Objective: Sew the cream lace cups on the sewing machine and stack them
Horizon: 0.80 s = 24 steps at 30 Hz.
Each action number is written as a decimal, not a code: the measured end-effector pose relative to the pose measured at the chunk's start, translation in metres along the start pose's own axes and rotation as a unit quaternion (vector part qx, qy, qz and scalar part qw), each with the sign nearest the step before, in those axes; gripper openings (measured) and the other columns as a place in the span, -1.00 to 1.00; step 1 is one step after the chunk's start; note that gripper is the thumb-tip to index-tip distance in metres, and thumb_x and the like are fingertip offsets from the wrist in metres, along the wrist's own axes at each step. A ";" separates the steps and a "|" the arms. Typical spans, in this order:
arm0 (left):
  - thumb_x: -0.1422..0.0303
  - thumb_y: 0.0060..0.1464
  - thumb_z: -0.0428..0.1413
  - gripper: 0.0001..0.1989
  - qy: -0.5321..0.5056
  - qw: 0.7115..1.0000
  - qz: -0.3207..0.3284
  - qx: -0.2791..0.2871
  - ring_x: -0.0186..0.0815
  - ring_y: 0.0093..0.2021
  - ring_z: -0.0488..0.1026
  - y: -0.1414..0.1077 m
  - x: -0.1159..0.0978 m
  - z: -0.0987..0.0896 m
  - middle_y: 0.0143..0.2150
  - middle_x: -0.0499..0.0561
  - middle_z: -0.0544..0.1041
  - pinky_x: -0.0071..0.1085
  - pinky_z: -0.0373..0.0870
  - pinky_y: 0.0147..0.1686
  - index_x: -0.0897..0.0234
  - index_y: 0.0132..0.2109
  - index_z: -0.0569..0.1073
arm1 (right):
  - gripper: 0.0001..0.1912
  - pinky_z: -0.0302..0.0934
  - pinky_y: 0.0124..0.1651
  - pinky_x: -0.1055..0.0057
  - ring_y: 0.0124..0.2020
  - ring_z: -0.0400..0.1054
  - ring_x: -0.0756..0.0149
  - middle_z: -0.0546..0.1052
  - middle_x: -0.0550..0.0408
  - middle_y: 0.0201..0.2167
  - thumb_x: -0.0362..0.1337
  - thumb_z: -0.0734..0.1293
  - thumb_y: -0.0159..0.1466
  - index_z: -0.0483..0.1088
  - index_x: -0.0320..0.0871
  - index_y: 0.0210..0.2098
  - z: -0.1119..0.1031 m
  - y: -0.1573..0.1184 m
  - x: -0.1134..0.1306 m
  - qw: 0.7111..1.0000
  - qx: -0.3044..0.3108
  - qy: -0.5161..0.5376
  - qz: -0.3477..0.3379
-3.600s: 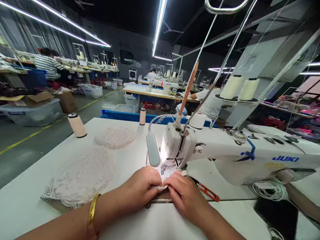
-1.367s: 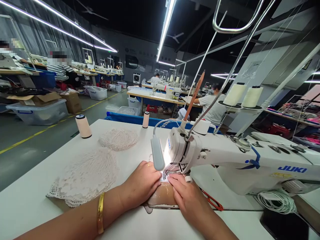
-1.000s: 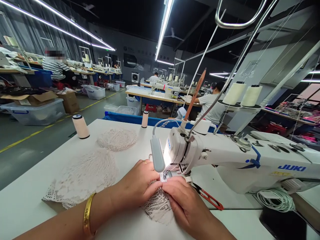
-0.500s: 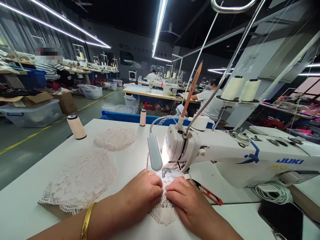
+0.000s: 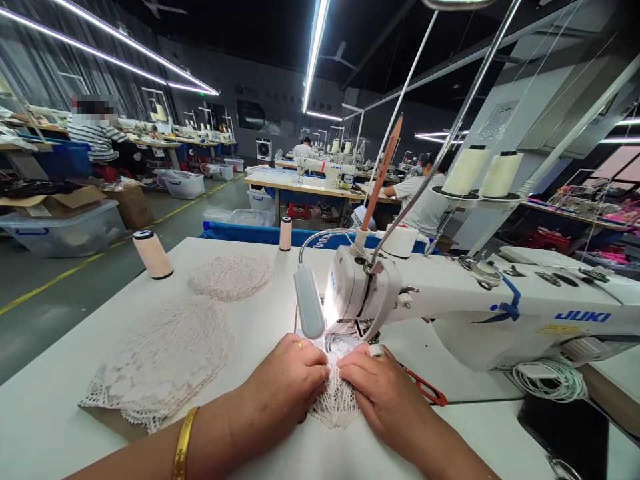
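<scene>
White lace piece (image 5: 336, 407): on the table (image 5: 50, 407) between my two hands, its far end in the light at the needle of the sewing machine (image 5: 425, 287), its rounded near end fanned out toward me.
Left hand (image 5: 300, 373): fingers bent and close together, tips on the lace's left side; I cannot tell whether my thumb pinches from below.
Right hand (image 5: 377, 383): fingers lightly curved and side by side, tips on the lace's right side; a pinch cannot be made out here either. My hands are apart, with lace showing in the gap.
Jewellery: a gold bracelet (image 5: 184, 443) on my left wrist and a ring (image 5: 300, 345) on that hand.
Lamp (image 5: 310, 303): grey, on a curved neck, just left of the machine's head.
Lace stacks: a large stack (image 5: 165, 353) beyond my left forearm, and a smaller stack (image 5: 230, 277) just behind it.
Thread: a peach cone (image 5: 153, 255) near the table's left edge, a slimmer spool (image 5: 285, 235) at the back.
Red-handled snips (image 5: 427, 388): right of my right hand, partly hidden by it.
Pencil (image 5: 384, 170): upright with a slight tilt, above the machine's head.
Coiled cord (image 5: 550, 381): pale, at the machine's right end.
Co-worker (image 5: 423, 200): in a white top, seated beyond the machine.
</scene>
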<state>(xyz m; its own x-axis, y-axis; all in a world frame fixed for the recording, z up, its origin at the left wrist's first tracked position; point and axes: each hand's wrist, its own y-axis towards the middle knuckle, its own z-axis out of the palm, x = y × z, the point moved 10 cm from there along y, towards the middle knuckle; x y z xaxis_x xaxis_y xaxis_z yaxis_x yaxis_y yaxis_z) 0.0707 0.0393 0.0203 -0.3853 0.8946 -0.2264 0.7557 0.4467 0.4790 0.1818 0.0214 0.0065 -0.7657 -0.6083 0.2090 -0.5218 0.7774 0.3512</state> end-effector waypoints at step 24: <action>0.60 0.14 0.14 -0.81 -0.026 0.997 0.068 -0.031 -0.29 -0.36 0.38 -0.007 -0.020 -0.013 -0.31 -0.10 0.61 -0.23 0.16 -0.17 0.21 -0.34 0.45 | -0.63 0.26 -0.09 0.25 -0.15 0.39 0.16 0.60 0.07 -0.12 -0.61 0.24 0.36 0.46 -0.05 -0.04 -0.008 -0.005 0.016 0.996 -0.010 0.067 -0.063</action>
<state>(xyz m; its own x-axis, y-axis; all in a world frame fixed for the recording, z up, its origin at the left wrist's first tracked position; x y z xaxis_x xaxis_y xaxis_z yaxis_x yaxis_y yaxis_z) 0.0661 0.0184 0.0319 -0.2522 0.9472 -0.1977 0.7643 0.3204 0.5597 0.1749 0.0065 0.0152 -0.6374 -0.7174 0.2813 -0.6020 0.6914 0.3994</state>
